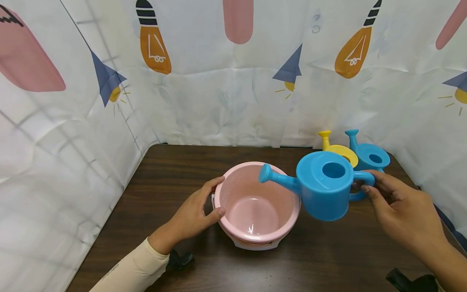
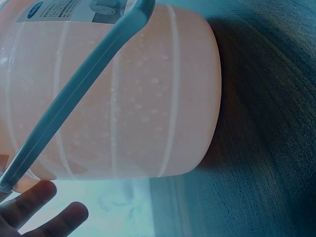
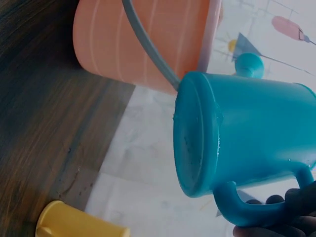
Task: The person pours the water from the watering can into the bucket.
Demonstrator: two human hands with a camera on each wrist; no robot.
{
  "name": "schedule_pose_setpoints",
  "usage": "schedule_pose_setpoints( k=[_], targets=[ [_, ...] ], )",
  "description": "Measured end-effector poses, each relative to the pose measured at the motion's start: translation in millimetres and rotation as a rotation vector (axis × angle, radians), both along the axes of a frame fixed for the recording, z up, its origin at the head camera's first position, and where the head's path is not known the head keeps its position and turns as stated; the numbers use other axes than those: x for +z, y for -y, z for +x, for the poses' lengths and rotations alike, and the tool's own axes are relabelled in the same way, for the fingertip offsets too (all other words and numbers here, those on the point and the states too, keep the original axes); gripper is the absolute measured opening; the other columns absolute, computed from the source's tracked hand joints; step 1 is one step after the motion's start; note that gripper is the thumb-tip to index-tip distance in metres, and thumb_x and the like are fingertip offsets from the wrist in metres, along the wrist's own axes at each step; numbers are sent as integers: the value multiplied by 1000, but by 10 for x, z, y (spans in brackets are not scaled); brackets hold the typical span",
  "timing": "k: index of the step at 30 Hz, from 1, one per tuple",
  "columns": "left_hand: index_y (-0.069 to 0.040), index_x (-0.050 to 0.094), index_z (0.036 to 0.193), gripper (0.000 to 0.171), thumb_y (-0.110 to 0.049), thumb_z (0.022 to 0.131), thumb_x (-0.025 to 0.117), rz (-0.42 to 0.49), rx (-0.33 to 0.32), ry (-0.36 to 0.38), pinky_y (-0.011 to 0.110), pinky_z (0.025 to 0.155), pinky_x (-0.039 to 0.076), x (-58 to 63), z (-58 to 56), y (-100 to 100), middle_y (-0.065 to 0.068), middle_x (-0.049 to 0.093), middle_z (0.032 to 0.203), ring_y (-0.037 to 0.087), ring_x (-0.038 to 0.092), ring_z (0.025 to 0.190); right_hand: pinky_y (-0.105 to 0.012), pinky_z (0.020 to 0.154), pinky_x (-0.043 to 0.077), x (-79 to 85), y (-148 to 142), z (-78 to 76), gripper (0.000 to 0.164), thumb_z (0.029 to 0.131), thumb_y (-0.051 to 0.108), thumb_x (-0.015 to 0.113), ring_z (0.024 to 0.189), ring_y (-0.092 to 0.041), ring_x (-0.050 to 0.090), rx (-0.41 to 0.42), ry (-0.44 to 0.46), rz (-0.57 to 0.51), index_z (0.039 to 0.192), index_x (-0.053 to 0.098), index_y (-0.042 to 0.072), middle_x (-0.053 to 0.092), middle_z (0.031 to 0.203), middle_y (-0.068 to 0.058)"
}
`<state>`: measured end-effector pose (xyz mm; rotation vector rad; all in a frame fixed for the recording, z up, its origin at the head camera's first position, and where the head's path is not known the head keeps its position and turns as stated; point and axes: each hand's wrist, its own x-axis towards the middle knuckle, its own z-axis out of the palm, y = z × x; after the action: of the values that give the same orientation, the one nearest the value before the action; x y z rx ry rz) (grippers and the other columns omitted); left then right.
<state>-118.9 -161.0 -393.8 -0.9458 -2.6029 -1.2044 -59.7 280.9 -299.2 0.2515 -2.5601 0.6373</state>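
My left hand [image 1: 191,215] rests at the left rim of a pink bucket [image 1: 222,227], thumb tip and forefinger on the rim, fingers spread. In the left wrist view, two fingertips [image 2: 74,213] stretch past the bucket wall [image 2: 143,98], which carries droplets and a grey carrying handle [image 2: 79,94]. My right hand [image 1: 408,207] grips the loop handle of a blue watering can [image 1: 324,198]. Raised and roughly upright, the can points its spout [image 1: 281,180] left over the bucket's right rim. Its underside [image 3: 190,136] shows in the right wrist view.
Behind the raised can, a yellow watering can [image 1: 343,152] and a second blue watering can [image 1: 371,156] stand at the table's back right corner. The dark wooden table [image 1: 175,170] meets a patterned white curtain [image 1: 226,105] at the back. Small wet spots [image 3: 76,175] mark the tabletop.
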Motion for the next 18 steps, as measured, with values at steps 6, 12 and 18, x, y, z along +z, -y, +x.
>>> schedule_pose_setpoints(
  k=[6,12,18],
  targets=[
    [-23,34,158,73,-43,95,65,1,-2,6,51,105,44,-3,-2,-9,2,53,147,16,54,130,-18,49,42,24,-6,-8,41,90,-5,74,70,6,60,14,-20,30,130,65,-7,74,93,-23],
    [-22,34,158,72,-42,96,65,8,-12,10,51,105,44,-8,-4,-14,2,53,147,17,53,131,-24,49,45,63,-11,-37,41,88,-6,75,66,-19,69,33,-13,70,128,65,-8,73,92,-24],
    [-20,34,158,72,-41,96,64,18,-21,6,50,105,44,-16,-12,-13,3,54,147,18,53,131,-26,48,45,116,-21,-94,43,90,-6,73,65,-26,68,71,13,76,131,62,-11,73,95,-27]
  ],
)
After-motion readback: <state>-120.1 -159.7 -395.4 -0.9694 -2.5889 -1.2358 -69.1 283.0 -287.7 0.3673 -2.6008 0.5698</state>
